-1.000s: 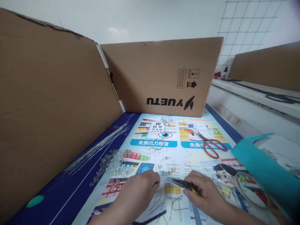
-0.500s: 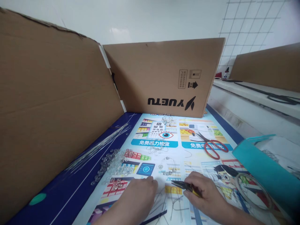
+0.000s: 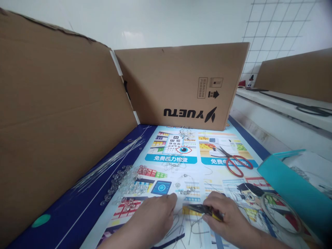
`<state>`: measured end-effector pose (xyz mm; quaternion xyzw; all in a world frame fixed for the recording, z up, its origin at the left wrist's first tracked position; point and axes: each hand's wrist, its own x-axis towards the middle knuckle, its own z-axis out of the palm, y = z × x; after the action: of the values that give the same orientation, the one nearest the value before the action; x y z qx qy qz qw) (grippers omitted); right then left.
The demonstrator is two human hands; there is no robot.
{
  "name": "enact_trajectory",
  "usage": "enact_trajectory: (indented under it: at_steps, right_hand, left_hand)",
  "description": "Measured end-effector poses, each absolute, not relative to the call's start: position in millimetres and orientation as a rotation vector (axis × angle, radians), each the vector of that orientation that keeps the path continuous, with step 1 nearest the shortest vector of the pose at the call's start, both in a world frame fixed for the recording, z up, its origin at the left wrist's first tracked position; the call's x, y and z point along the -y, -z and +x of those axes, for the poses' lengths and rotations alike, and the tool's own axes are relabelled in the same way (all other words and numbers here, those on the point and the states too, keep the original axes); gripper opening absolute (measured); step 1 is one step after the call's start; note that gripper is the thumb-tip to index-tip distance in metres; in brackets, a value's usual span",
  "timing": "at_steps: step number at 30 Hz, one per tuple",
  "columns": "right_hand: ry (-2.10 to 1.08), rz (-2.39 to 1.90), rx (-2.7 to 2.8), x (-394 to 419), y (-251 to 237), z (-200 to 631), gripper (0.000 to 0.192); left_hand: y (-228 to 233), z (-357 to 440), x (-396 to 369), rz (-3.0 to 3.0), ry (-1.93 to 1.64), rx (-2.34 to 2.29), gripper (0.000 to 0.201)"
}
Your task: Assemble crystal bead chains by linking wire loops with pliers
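Observation:
My right hand [image 3: 227,216] is wrapped round a pair of pliers [image 3: 201,208] with dark jaws and yellow-and-black handles. The jaws point left, toward my left hand [image 3: 155,216], and a small gap lies between them. My left hand is closed, thumb and fingers pressed together; whatever it pinches is hidden. Just beyond the hands lies a loop of wire strung with clear beads [image 3: 185,192]. Thin bent wires [image 3: 195,227] lie on the printed sheet below the pliers. Left of my left hand is a heap of clear beads [image 3: 129,185].
A bundle of straight wires [image 3: 111,162] lies along the left cardboard panel [image 3: 59,103]. Red-handled scissors [image 3: 234,167] rest at the right, near a teal box [image 3: 290,186] and a round coil [image 3: 298,221]. More beaded wire pieces [image 3: 173,165] lie farther back, before another cardboard panel [image 3: 168,83].
The pliers' jaws have swung slightly left and down, with my right hand turning a little. My left hand has shifted slightly right and up.

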<state>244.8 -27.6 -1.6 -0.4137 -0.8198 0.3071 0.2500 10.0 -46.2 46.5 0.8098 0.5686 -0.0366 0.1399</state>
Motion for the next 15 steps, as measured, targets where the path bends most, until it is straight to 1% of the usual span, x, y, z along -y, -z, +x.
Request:
enact_trajectory:
  at_steps: [8,15]
  right_hand:
    - [-0.824,-1.135,2.252,27,-1,244,0.014]
    - [-0.803,-1.116,2.253,27,1,244,0.014]
  left_hand:
    - [-34,14,47,2.5,0.196,-1.62,0.026]
    - [-30,15,48,2.538,0.243,-1.575,0.026]
